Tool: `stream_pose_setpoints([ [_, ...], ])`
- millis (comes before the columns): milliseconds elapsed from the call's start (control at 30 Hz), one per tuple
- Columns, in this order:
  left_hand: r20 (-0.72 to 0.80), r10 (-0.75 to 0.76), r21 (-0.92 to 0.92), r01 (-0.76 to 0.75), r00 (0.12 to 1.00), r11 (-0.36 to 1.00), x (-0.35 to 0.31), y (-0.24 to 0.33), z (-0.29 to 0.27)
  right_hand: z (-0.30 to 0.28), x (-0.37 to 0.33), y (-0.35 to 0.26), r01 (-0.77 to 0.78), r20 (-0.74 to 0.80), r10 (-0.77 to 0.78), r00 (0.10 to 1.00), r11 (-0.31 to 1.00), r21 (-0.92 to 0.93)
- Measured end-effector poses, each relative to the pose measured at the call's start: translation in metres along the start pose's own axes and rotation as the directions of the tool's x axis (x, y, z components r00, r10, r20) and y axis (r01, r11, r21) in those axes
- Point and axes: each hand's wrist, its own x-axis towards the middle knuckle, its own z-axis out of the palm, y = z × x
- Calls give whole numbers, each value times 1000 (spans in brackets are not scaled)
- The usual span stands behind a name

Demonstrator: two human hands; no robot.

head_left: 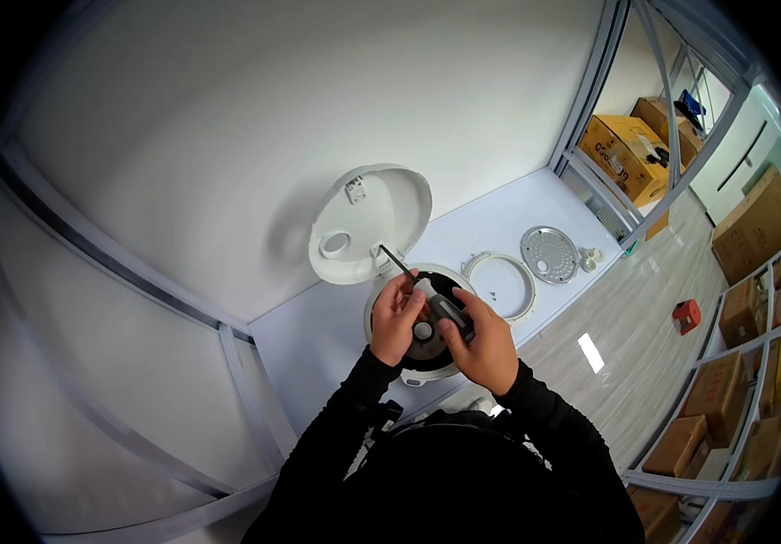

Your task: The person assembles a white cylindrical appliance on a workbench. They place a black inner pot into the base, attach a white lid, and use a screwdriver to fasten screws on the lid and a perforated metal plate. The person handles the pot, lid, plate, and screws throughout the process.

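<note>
A screwdriver with a dark grey handle and a long thin shaft points up and to the left. My right hand is wrapped round its handle. Fingers of my left hand pinch it where the shaft meets the light front of the handle. The shaft's tip touches, or nearly touches, the hinge area of a raised white oval lid; the exact contact is too small to tell. Under my hands stands the white round body of what looks like a rice cooker, its dark inside partly hidden by them.
Right of the cooker lie a white ring with several tiny dark pieces inside it, a perforated metal disc and small white parts. The white table meets a wall behind. Shelves with cardboard boxes and a red object are at right.
</note>
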Motion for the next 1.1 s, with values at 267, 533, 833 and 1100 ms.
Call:
stream_pose_setpoints([
  [267,29,-9,-85,12,1000,996,-5,5,0,-7,9,-5,-665,548,380,745,366,651],
  [533,-30,-51,6,51,998,999,-2,5,-1,-4,-3,-16,-57,208,37,977,994,90],
  [833,-60,-4,36,6,998,999,-1,7,2,-1,-6,-13,-86,107,79,991,994,63],
  [1100,-137,23,87,-11,990,996,0,4,1,-22,-12,-19,-59,108,56,993,998,24],
])
